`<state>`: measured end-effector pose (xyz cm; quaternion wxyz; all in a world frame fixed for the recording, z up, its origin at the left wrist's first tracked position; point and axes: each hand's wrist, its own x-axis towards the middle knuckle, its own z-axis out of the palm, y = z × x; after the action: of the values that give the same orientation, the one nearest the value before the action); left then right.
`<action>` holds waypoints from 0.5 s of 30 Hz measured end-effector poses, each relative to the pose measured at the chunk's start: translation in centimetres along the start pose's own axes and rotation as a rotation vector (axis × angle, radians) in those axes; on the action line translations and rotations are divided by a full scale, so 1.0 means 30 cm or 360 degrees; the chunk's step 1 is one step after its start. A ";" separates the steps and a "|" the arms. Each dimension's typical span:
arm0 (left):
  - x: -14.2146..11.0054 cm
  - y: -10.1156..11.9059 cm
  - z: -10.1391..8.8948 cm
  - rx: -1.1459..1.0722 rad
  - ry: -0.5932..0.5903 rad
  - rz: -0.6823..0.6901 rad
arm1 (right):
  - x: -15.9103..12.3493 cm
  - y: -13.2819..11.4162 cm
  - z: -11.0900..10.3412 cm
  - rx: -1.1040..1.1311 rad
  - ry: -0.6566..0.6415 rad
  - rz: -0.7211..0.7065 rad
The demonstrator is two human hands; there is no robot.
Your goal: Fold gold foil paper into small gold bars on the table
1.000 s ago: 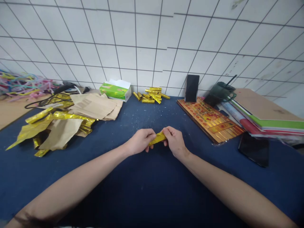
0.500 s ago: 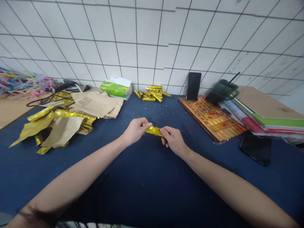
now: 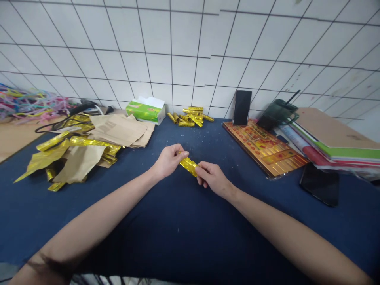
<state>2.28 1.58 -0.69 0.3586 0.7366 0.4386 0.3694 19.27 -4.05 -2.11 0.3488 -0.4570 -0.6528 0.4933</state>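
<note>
Between my two hands, a strip of shiny gold foil paper is held above the dark blue table. My left hand pinches its upper left end with thumb and fingers. At its lower right end, my right hand has a pinch grip too. The strip tilts down toward the right; whether it is rolled or folded I cannot tell. Farther back, by the wall, lies a pile of small gold foil rolls.
Left lie gold foil pieces and brown paper. A green tissue box stands behind. To the right are an upright phone, an orange-gold packet, a dark mug, stacked papers and a black tablet-like device.
The gold foil strip has turned to a steeper slant. My right hand has shifted slightly left and down, while my left hand has risen a little.
</note>
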 end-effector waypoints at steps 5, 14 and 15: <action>-0.040 0.042 0.024 0.0193 -0.0224 0.0106 | -0.007 -0.004 0.014 0.0054 -0.0128 0.0044; -0.048 0.043 0.048 -0.0367 -0.0219 -0.0094 | -0.021 -0.003 0.033 0.0026 0.0172 -0.0041; -0.050 0.043 0.056 -0.0505 -0.0249 -0.0150 | -0.020 -0.002 0.032 0.0029 0.0223 -0.0051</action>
<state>3.70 -0.59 -0.72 0.5203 0.6760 0.3795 0.3582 18.58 -4.93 -2.30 0.4056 -0.4768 -0.6295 0.4603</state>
